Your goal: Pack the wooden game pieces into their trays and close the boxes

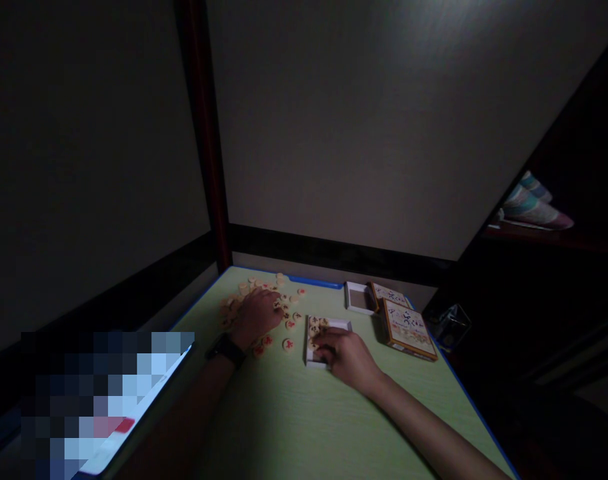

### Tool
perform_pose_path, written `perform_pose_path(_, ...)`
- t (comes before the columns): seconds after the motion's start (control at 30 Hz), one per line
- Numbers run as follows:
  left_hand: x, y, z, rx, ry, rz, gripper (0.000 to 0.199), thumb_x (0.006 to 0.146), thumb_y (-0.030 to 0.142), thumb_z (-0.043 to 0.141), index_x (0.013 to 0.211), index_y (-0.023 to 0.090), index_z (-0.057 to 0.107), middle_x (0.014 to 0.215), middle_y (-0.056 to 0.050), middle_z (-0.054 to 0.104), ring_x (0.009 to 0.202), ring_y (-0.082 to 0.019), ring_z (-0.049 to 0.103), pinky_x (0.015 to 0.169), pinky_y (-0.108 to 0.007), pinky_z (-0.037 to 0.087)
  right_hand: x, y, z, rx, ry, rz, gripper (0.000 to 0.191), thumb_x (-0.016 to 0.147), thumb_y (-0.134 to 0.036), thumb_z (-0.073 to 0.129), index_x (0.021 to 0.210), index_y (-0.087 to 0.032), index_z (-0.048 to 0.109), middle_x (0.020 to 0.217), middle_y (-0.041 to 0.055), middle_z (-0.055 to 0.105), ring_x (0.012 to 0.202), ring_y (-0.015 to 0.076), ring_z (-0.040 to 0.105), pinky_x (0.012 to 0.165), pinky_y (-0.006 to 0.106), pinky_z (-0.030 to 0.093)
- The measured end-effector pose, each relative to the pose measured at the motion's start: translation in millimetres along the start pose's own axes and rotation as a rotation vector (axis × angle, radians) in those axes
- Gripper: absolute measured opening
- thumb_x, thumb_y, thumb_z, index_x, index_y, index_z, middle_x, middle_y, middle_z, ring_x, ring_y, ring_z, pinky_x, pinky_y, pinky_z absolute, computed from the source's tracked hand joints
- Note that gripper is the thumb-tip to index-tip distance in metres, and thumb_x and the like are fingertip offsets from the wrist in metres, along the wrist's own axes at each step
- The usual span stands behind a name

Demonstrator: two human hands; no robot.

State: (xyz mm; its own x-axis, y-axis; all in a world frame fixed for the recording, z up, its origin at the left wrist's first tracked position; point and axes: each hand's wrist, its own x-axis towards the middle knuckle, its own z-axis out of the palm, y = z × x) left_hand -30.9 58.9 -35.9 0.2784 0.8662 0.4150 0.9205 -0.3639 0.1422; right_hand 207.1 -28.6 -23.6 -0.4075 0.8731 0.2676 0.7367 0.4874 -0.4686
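Many round wooden Chinese chess pieces [289, 345] lie scattered over the left part of the green table, with red or black characters on those facing up. My left hand [261, 312], a dark watch [227, 348] at its wrist, lies over the middle of this spread, back up. Its fingertips are down among the pieces, and what they hold is hidden. To the right is a shallow white box [310, 357] with several pieces lined up along its left side. My right hand [348, 357] reaches into it with fingers bent together; anything between them is hidden.
Another white tray [351, 300] stands at the back, beside two printed boxes, one [409, 327] nearer and one [390, 293] behind. A blue strip [317, 283] runs along the far edge by the wall. A lit screen [134, 413] is at the left edge.
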Motion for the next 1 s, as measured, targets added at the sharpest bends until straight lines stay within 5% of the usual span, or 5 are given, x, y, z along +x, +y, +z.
perform_pose_path(0.27, -1.2, 3.1, -7.1, 0.006, -0.053, 0.007, 0.029, 0.072, 0.018, 0.062, 0.099, 0.013, 0.072, 0.101, -0.015, 0.072, 0.104, -0.030, 0.063, 0.099, -0.042, 0.045, -0.1, -1.6, -2.2, -0.001, 0.000, -0.005, 0.030, 0.077, -0.006, 0.064, 0.098, -0.023, 0.078, 0.103, 0.0037, 0.077, 0.095, 0.0203, 0.072, 0.086, 0.028, 0.054)
perform_pose_path(0.53, 0.2, 1.5, -6.8, 0.024, -0.069, 0.031, 0.017, 0.084, 0.021, 0.055, 0.085, 0.015, 0.070, 0.092, -0.015, 0.072, 0.096, -0.029, 0.065, 0.094, -0.042, 0.046, -0.8, -4.4, -3.5, -0.073, -0.001, 0.019, 0.024, 0.082, -0.014, 0.067, 0.100, -0.025, 0.077, 0.103, 0.0044, 0.077, 0.095, 0.0211, 0.072, 0.086, 0.029, 0.054)
perform_pose_path(0.83, 0.8, 5.0, -22.1, 0.027, -0.104, -0.023, 0.017, 0.087, 0.020, 0.055, 0.096, 0.014, 0.068, 0.100, -0.013, 0.073, 0.102, -0.027, 0.066, 0.095, -0.038, 0.046, -0.7, -7.7, -6.0, -0.201, -0.066, -0.019, 0.024, 0.086, -0.014, 0.061, 0.096, -0.027, 0.078, 0.103, 0.0021, 0.077, 0.095, 0.0192, 0.071, 0.081, 0.025, 0.052)
perform_pose_path(1.0, 2.6, 10.1, -33.6, -0.068, -0.004, -0.068, 0.018, 0.086, 0.017, 0.056, 0.102, 0.017, 0.065, 0.104, -0.010, 0.073, 0.104, -0.025, 0.066, 0.096, -0.036, 0.047, -0.4, -9.4, -8.5, -0.195, -0.046, 0.013, 0.020, 0.085, -0.018, 0.064, 0.098, -0.026, 0.077, 0.103, 0.0032, 0.077, 0.094, 0.0214, 0.072, 0.081, 0.028, 0.053)
